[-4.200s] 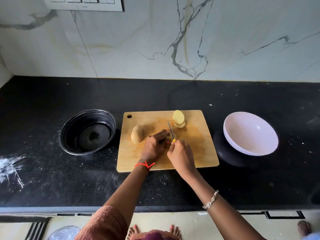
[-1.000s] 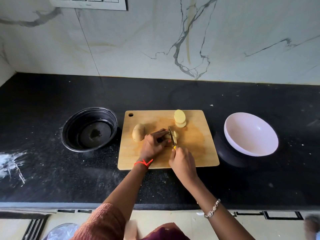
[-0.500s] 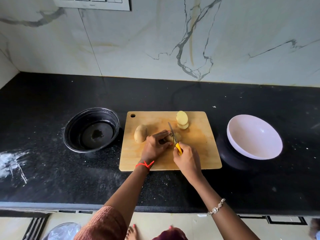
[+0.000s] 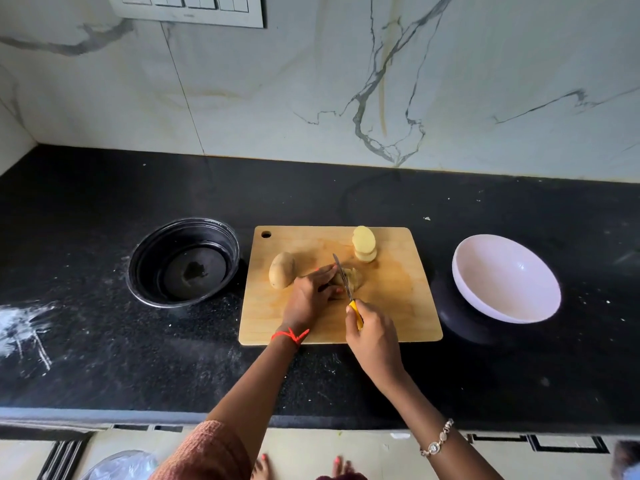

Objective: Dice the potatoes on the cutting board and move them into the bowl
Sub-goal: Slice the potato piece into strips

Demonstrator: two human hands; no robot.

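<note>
**Q:** Head view. Which step are you on?

**A:** Slicing, by my reading. Your left hand (image 4: 308, 299) curls its fingers (image 4: 325, 273) down on the part-cut potato (image 4: 354, 278) at the middle of the cutting board (image 4: 398, 306). Your right hand (image 4: 372, 336) is wrapped tight round the yellow handle of the knife (image 4: 346, 289), blade tilted into that potato. A whole potato (image 4: 281, 270) lies on the board just left of your left hand. A stack of slices (image 4: 363, 244) sits toward the board's far edge.

**Q:** And next?

**A:** No dice cut yet. The white bowl (image 4: 505, 282), right of the board and apart from it, holds nothing. You'd want fingertips tucked back from the blade, the rounds finished, then cross-cuts.

**Q:** Surface and room?

**A:** Black speckled surface (image 4: 346, 195). White powder smears (image 4: 24, 327) well left of the board, a black container (image 4: 138, 258) just off its left edge. Veined marble wall (image 4: 311, 98) behind the board, switch plate (image 4: 187, 8) high on it.
</note>
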